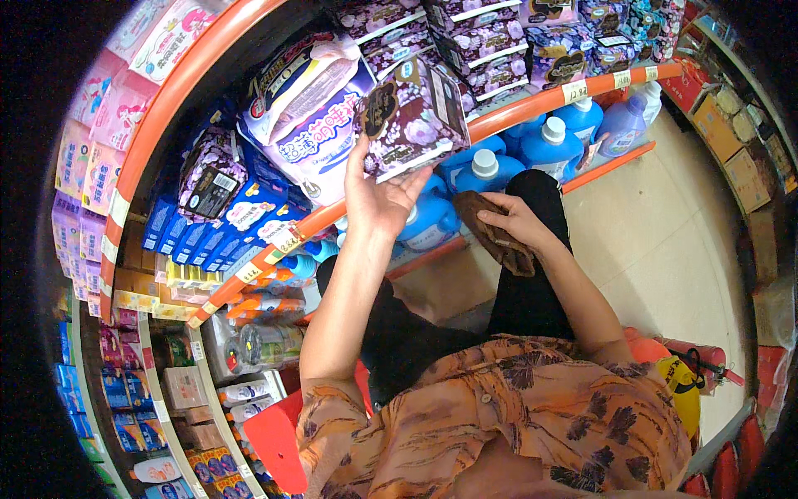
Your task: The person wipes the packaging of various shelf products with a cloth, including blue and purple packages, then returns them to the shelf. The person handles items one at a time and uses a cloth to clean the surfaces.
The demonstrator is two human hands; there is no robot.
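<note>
My left hand (386, 199) holds a dark floral pack of sanitary pads (414, 118) from below and at its side, above the shelf's orange front rail (505, 120). Behind that pack leans a larger white and purple sanitary product bag (305, 118). In my right hand (520, 218) is a bunched brown cloth (499, 240), held over my right leg. Another dark floral pack (215, 174) lies on top of blue packs (212, 240) to the left. Stacked floral packs (480, 53) fill the shelf at the back.
Blue detergent bottles with white caps (489, 168) stand on the low shelf below the rail. Cardboard boxes (726, 128) line the right side. A red plastic stool (274, 443) is beside me at lower left. Beige tiled floor (648, 218) lies to my right.
</note>
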